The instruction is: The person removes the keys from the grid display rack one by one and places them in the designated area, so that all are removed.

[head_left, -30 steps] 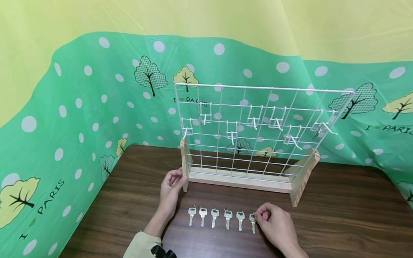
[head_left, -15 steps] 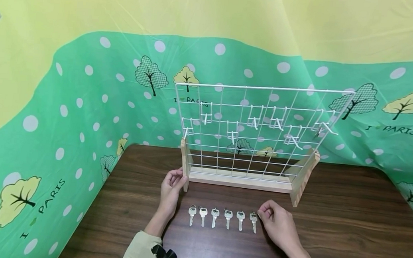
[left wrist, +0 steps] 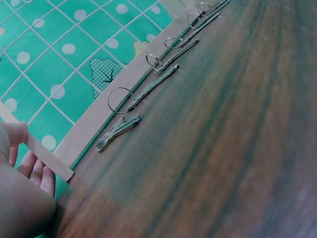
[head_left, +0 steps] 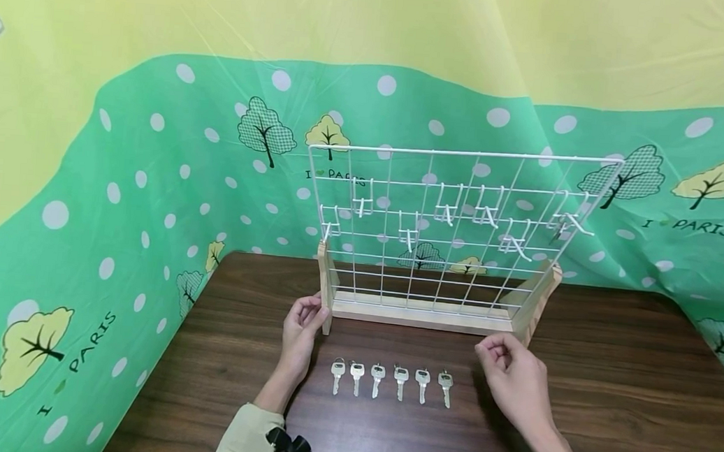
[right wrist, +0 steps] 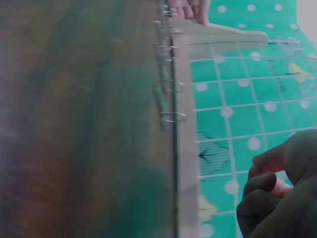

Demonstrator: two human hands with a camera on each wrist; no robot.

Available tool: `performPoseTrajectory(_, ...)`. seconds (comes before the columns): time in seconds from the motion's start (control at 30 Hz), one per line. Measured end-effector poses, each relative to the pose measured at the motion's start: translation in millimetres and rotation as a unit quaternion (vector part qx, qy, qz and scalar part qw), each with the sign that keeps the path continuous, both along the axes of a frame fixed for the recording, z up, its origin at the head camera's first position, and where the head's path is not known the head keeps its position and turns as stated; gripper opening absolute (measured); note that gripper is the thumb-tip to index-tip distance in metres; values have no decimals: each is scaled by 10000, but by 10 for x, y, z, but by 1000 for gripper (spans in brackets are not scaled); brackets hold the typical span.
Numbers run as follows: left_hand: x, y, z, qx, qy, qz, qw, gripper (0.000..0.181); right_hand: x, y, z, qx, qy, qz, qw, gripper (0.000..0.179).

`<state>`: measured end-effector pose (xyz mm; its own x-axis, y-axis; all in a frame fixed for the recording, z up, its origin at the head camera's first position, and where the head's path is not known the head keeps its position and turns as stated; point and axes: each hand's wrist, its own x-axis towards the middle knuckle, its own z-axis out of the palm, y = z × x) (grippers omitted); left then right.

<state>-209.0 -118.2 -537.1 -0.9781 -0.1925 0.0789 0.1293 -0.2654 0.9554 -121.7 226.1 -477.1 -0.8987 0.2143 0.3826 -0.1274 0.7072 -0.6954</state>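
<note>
A white wire-grid rack [head_left: 433, 151] stands upright on a pale wooden base [head_left: 421, 318]. My left hand [head_left: 299, 328] grips its left wooden leg [head_left: 326, 286]; in the left wrist view the thumb lies on one side and the fingers behind. Several silver keys [head_left: 401, 383] with rings lie in a row in front of the base. My right hand [head_left: 517, 378] hovers right of the rightmost key [head_left: 445, 389], near the right wooden leg [head_left: 539, 305], fingers loosely curled around nothing visible. The right wrist view shows this right hand [right wrist: 277, 193] in front of the grid.
White hooks [head_left: 447, 214] sit on the grid at differing heights. A small grey item hangs at the rightmost hook [head_left: 569, 221], too small to identify. Brown wooden table [head_left: 632, 413] lies underneath; a green and yellow printed cloth [head_left: 150, 190] encloses the back and left.
My right hand has let go of the rightmost key and moved up and right, away from the row. That key lies slightly shifted. My left hand stays on the rack's leg.
</note>
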Motion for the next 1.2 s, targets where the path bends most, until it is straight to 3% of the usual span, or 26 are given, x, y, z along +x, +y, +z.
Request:
performPoseTrajectory(0.47,0,24,0,60,16,14,10000,20,-31,110,579,-879,836,-722,9900,6)
performPoseTrajectory(0.77,-3,7,-13,55,1,33,10000,20,-161,162,875,-1801,1639,-522,9685,13)
performPoseTrajectory(1.0,-3,11,1,45,-9,-1,10000,21,-285,205,1052,-2423,1906,-483,9501,19)
performPoseTrajectory(1.2,3,6,10,53,-31,10,10000,20,-421,243,1175,-2630,2158,-424,9394,22)
